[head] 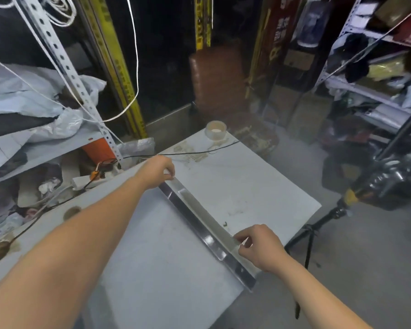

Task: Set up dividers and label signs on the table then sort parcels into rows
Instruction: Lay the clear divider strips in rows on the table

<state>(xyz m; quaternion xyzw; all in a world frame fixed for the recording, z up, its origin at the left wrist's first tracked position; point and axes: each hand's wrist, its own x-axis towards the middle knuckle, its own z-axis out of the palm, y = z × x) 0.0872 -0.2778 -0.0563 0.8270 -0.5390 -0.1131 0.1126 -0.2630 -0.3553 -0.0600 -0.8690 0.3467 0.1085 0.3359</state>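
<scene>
In the head view, a long clear divider (201, 222) lies diagonally across the white bench (259, 186). The left hand (158, 170) grips its far end with curled fingers; the right hand (259, 245) pinches its near end with its fingers (241, 238). A tape roll (216, 130) stands at the far bench edge.
</scene>
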